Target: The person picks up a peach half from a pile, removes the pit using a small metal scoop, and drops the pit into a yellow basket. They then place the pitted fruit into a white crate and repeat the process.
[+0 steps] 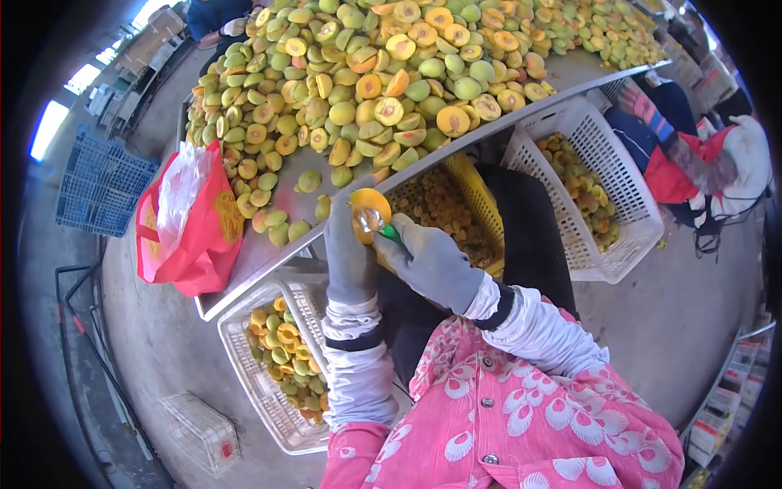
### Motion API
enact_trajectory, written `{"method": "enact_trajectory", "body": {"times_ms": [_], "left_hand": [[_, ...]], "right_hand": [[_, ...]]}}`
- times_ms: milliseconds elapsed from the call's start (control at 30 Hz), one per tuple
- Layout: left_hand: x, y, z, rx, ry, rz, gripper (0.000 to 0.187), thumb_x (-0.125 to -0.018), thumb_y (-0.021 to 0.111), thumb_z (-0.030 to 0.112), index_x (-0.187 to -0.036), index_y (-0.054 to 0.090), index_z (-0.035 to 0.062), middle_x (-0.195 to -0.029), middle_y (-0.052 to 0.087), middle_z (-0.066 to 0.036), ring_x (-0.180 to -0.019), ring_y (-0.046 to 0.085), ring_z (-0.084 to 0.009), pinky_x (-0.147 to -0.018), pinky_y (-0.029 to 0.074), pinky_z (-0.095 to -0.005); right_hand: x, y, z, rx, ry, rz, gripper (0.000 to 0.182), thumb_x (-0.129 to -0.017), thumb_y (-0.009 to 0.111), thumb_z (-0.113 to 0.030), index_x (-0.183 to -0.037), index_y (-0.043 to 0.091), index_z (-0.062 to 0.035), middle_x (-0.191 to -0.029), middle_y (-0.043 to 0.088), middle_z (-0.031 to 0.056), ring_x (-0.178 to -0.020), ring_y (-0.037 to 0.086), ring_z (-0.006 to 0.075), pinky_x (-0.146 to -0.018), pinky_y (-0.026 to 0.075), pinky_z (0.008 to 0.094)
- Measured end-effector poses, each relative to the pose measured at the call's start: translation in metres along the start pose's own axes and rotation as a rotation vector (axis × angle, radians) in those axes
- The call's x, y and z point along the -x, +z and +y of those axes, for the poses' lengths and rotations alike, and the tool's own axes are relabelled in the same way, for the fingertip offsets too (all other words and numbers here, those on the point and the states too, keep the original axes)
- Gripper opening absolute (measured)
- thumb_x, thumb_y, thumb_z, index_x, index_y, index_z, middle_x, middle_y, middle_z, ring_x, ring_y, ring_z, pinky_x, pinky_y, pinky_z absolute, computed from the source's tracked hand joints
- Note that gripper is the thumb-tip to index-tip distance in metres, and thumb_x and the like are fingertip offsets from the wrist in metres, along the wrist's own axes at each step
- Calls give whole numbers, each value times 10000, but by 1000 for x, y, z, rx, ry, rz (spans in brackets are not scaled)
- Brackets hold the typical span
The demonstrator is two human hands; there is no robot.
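Observation:
My left hand (346, 253), in a grey glove, is closed around a halved peach (368, 202) with its orange cut face turned up. In my gloved right hand (436, 265) is a spoon (371, 220) with a green handle and a shiny metal end. Its metal end rests against the middle of the cut face; whether a stone is still under it I cannot make out. Both hands are over the near edge of a metal table (285, 183) heaped with halved peaches (350, 90). Beneath them stands a yellow crate (476, 191) with brownish stones and scraps.
A white crate (236, 359) of pitted halves stands at lower left, another white crate (631, 216) at right. A red bag (199, 257) with clear plastic sits at the table's left corner. Blue crates (102, 183) are stacked at far left. Another person (692, 163) sits at right.

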State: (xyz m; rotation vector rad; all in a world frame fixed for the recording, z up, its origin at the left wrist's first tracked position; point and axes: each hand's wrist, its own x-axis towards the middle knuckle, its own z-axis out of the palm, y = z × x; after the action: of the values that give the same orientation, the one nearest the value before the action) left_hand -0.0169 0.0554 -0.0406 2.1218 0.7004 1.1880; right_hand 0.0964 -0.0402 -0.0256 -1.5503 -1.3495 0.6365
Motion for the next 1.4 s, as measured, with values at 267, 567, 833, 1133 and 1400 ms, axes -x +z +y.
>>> {"method": "enact_trajectory", "body": {"times_ms": [267, 567, 833, 1133, 1400], "left_hand": [[4, 18, 66, 862, -532, 390, 431, -1045, 391, 316, -1042, 618, -50, -967, 669, -129, -806, 630, -177, -730, 519, -269], [17, 12, 74, 674, -504, 369, 422, -1041, 405, 300, -1001, 653, -38, -885, 673, -102, -712, 609, -139, -654, 508, -255], [13, 9, 70, 679, -618, 233, 466, -1048, 453, 375, -1009, 669, -36, -836, 684, -93, -669, 602, -107, -599, 496, -222], [16, 24, 21, 833, -593, -28, 552, -1041, 410, 467, -1010, 656, -26, -822, 694, -112, -626, 611, -147, -600, 509, -262], [41, 40, -7, 1080, -754, 552, 415, -1051, 415, 371, -1267, 502, 28, -1177, 607, -138, -1057, 613, -218, -854, 544, -313]], "right_hand": [[28, 5, -15, 8, -43, 153, 210, -945, 616, -185, -1006, 536, 0, -737, 615, 240, -730, 629, 453, -588, 487, 465], [39, -4, -13, 114, -100, -52, 351, -979, 547, -327, -1017, 509, 20, -676, 632, 241, -621, 660, 392, -533, 507, 482], [29, -42, -30, -1027, 764, -789, 406, -1020, 465, -478, -863, 499, -105, -561, 337, -80, -427, 279, 41, -396, 255, 233], [24, -20, 19, -1395, 811, -921, 412, -1012, 462, -543, -856, 486, -163, -566, 263, -111, -427, 232, 12, -369, 200, 189], [46, 3, 64, -1059, 917, -372, 404, -1000, 484, -552, -909, 542, -163, -616, 390, -74, -495, 335, 63, -481, 314, 236]]}}
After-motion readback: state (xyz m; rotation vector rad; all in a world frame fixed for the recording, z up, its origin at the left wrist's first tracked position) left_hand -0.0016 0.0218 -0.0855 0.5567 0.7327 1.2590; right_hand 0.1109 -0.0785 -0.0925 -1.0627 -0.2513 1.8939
